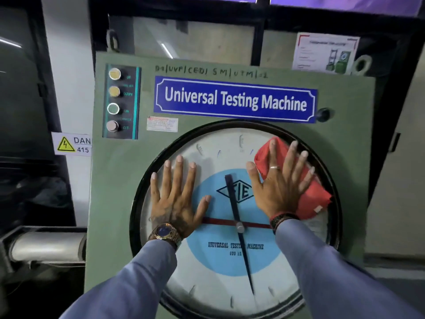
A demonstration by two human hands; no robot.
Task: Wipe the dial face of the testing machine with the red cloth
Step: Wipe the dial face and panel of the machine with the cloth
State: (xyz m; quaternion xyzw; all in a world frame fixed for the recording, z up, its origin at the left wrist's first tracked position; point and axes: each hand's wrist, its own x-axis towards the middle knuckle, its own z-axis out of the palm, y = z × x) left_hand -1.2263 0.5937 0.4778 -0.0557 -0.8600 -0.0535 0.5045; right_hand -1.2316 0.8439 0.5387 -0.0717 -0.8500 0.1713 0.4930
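The round dial face [220, 279] of the green testing machine has a black rim, a light blue centre and a dark needle. My left hand [178, 196] lies flat and spread on the dial's left half, holding nothing. My right hand [281, 180] presses flat on the red cloth [315, 194], which is bunched against the dial's upper right part near the rim. The cloth sticks out above my fingers and to the right of my palm.
A blue "Universal Testing Machine" sign [234, 100] sits above the dial. A strip of push buttons [120, 101] runs down the panel's upper left. A yellow danger label [71, 143] is on the wall at left. A grey pipe [46, 246] lies at lower left.
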